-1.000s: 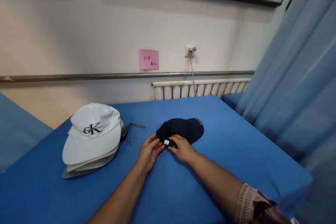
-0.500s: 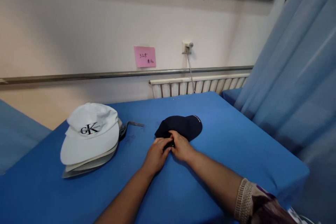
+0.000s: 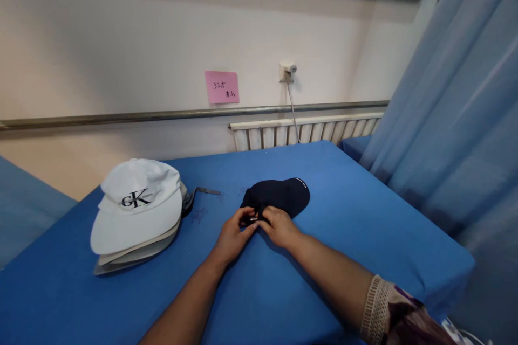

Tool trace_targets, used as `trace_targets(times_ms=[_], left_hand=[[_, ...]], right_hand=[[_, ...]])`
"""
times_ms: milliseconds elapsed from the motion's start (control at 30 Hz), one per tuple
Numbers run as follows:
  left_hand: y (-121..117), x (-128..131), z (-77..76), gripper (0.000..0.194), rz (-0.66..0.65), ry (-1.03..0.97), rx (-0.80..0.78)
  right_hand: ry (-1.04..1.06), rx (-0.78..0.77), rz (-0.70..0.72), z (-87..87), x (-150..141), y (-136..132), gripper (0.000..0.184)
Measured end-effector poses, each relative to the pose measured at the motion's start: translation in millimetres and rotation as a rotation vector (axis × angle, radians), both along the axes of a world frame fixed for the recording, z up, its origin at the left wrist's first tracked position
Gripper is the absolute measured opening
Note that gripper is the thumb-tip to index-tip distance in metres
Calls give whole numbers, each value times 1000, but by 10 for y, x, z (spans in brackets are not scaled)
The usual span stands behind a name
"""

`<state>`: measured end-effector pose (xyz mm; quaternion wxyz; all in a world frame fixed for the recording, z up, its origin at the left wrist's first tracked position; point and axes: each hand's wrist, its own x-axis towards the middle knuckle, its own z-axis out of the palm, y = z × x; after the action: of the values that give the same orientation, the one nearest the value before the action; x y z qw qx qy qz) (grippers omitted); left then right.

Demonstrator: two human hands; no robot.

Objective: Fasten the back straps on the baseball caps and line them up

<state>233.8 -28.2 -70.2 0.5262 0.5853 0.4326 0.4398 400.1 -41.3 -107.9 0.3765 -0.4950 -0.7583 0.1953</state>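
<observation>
A dark navy baseball cap (image 3: 279, 194) lies on the blue-covered table (image 3: 364, 248), its brim pointing right with small white lettering along the edge. At the cap's near side, my left hand (image 3: 234, 232) pinches the back strap. My right hand (image 3: 280, 226) grips the same strap a little to the right, thumb and fingers closed. Between the two hands a small shiny metal buckle (image 3: 253, 219) shows on the strap. Part of the strap is hidden behind my fingers.
On the left stands a stack of caps, a white cap (image 3: 137, 205) with black letters on top, with a loose grey strap (image 3: 208, 191) sticking out. Behind are a radiator (image 3: 279, 137), a rail (image 3: 170, 115), a plugged socket (image 3: 287, 72) and a pink note (image 3: 222, 87). A blue curtain (image 3: 457, 97) hangs at right.
My left hand has shifted slightly left, away from my right hand, and the metal buckle now shows between them. My right hand and the cap have barely moved.
</observation>
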Motion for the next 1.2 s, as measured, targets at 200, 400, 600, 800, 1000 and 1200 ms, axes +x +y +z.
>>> trace_targets(times_ms=[200,400,600,800,1000,1200], left_hand=[[-34,8,-37,31,-30,123,129],[-62,63,-85,10,71,160,183],[-16,29,-104,26,183,146,67],[18,-9,-85,30,164,-64,-31],[6,-53,4,29,40,190,176],[141,-192,-14,15,177,281,211]], right_hand=[[-120,9,-6,-7,-19,-28,17],[-179,47,-37,25,-86,-66,11],[-91,78,3,63,-103,-117,5],[-63,105,-43,88,-113,-132,6],[81,176,-217,121,-44,-102,5],[178,243,-193,169,-81,-156,9]])
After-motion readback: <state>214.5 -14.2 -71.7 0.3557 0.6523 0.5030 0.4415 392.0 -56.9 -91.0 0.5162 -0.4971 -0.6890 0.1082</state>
